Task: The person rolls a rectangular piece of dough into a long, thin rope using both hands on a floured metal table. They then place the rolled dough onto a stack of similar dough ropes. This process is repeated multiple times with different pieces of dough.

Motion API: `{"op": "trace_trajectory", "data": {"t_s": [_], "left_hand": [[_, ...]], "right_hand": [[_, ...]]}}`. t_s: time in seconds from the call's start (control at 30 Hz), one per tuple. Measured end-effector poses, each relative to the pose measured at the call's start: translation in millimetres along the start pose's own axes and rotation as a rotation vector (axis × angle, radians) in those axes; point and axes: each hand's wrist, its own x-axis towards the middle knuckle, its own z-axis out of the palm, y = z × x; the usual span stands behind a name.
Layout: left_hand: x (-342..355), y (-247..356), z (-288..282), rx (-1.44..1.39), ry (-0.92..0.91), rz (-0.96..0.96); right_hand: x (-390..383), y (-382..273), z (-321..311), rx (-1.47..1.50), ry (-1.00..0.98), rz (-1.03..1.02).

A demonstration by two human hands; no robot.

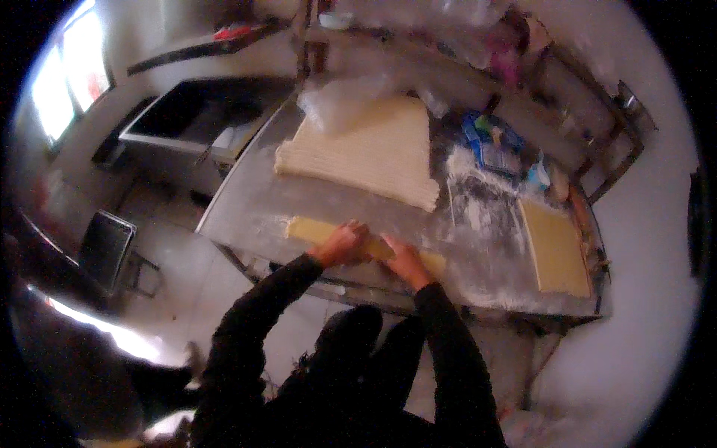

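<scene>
A long, narrow strip of yellow dough [308,230] lies near the front edge of the work table [254,190]. My left hand [343,244] is closed over its middle, fingers curled around the dough. Right beside it, my right hand [404,261] also grips the strip, with its fingertips close to the left hand. The part of the strip under my fingers is hidden. Beyond my hands lies a wide layer of pale dough [366,160] with a ridged surface, its far left part under a clear plastic sheet [328,108].
A flat yellow dough slab [556,250] rests at the table's right. White flour [485,213] is spread left of it. Behind are a blue package [493,145] and a small light-blue container [538,176]. A dark chair [108,250] stands at left; a cluttered shelf [441,56] runs behind.
</scene>
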Motion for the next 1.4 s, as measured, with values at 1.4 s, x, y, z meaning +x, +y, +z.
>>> {"op": "trace_trajectory", "data": {"t_s": [1.4], "left_hand": [[-86.7, -73.6, -86.5, 0.181, -0.073, 0.011]], "right_hand": [[70.0, -72.2, 70.9, -0.052, -0.036, -0.137]]}}
